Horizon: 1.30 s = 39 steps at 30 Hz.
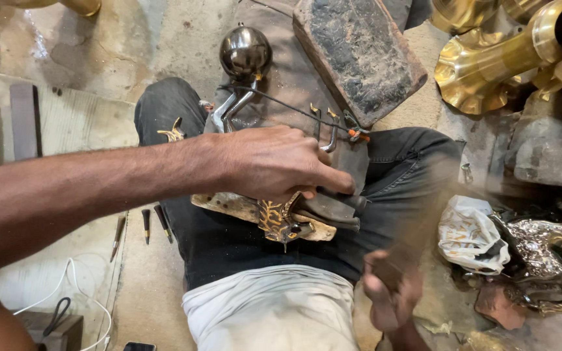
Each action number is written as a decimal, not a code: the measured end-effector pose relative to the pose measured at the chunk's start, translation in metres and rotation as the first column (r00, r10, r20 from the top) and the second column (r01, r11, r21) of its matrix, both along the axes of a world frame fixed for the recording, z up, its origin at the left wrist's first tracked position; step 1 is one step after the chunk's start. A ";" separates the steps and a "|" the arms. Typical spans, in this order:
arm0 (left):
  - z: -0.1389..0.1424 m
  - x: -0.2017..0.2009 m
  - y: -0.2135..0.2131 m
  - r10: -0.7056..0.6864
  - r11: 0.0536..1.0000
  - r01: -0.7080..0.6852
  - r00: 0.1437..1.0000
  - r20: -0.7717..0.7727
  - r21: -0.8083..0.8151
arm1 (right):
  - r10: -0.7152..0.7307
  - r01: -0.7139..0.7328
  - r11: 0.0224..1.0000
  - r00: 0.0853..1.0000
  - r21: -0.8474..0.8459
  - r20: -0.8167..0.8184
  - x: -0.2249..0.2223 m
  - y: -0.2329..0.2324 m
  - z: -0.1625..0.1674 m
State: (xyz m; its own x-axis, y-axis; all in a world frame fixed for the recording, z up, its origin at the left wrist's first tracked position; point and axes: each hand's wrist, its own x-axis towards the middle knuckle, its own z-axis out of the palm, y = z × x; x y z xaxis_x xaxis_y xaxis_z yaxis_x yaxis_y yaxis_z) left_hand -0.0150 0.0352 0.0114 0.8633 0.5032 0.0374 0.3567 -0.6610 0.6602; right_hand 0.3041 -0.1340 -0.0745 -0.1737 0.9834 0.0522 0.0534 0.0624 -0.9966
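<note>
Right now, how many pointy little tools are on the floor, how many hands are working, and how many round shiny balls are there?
Pointy little tools on the floor: 3
Hands: 2, left hand and right hand
Round shiny ball: 1
Total: 6

The left hand (pixel 274 162) sits at centre, on a block (pixel 229 207) that lies across the lap. The brass piece (pixel 274 221) lies on that block, just under the hand. At twelve o'clock a ball (pixel 244 52) stands beyond the knees; at one, a slab (pixel 358 55). Horns (pixel 489 65) lie at two, a cloth (pixel 469 234) at four. The right hand (pixel 391 292) is at five. Punches (pixel 154 224) lie at eight on the floor.
</note>
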 end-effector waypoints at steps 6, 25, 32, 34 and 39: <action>0.005 0.001 0.000 -0.019 1.000 0.020 1.000 -0.021 0.009 | 0.028 0.021 0.984 0.963 -0.177 0.270 0.010 -0.008 -0.008; 0.000 0.002 0.005 -0.048 0.999 0.048 0.999 -0.002 -0.003 | 0.115 -0.115 0.993 0.993 0.002 0.024 0.024 -0.005 -0.029; 0.001 -0.001 0.007 0.274 0.930 -0.223 0.951 0.146 -0.292 | -0.099 0.104 0.993 0.992 0.056 -0.076 0.025 0.018 -0.018; 0.000 0.004 0.006 0.233 0.957 -0.149 0.907 0.350 -0.250 | -0.145 0.149 0.988 0.987 0.049 -0.069 0.022 0.024 -0.020; -0.005 0.010 0.000 0.125 0.980 -0.114 0.990 0.059 -0.162 | -0.326 0.300 0.945 0.905 0.133 0.275 0.018 0.048 -0.032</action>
State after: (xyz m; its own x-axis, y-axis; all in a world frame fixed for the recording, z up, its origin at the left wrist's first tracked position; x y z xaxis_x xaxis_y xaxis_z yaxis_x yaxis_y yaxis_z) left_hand -0.0052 0.0352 0.0061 0.7949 0.6066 0.0065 0.3768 -0.5022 0.7784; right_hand 0.3224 -0.0864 -0.1067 0.1220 0.9837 0.1325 0.3690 0.0790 -0.9261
